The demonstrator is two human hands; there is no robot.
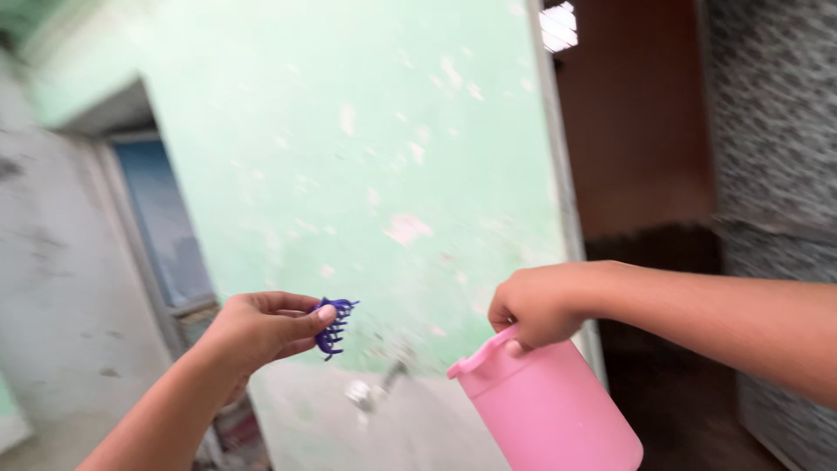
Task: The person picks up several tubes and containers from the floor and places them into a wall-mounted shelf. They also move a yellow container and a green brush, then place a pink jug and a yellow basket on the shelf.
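The room is mostly one big wall, a pale mint-green plastered wall (366, 148) with pinkish-white patches where the paint has flaked away. Everything else sits around it. Left of the green wall there is a recessed opening with a grey frame and a dull blue panel (161, 222) inside it, and further left a rough whitewashed surface (52, 288) marked with grey smudges. At the foot of the green wall the paint gives way to a worn whitish band with a small metal tap-like fitting (370, 391), too blurred to make out properly. Right of the green wall, past a pale vertical edge, is a dark reddish-brown wooden panel (641, 131), and beyond that a grey speckled stone-like surface (772, 113). A bright small vent (559, 26) shows at the top, just right of the green wall's edge.

In front of the green wall, the left hand (257, 330) pinches a small purple plastic claw hair clip (334, 327) between thumb and fingertips, the teeth pointing right. The right hand (536, 305) is closed around the top handle of a pink plastic jug (554, 410), which hangs tilted below the fist, low against the wall's right edge.
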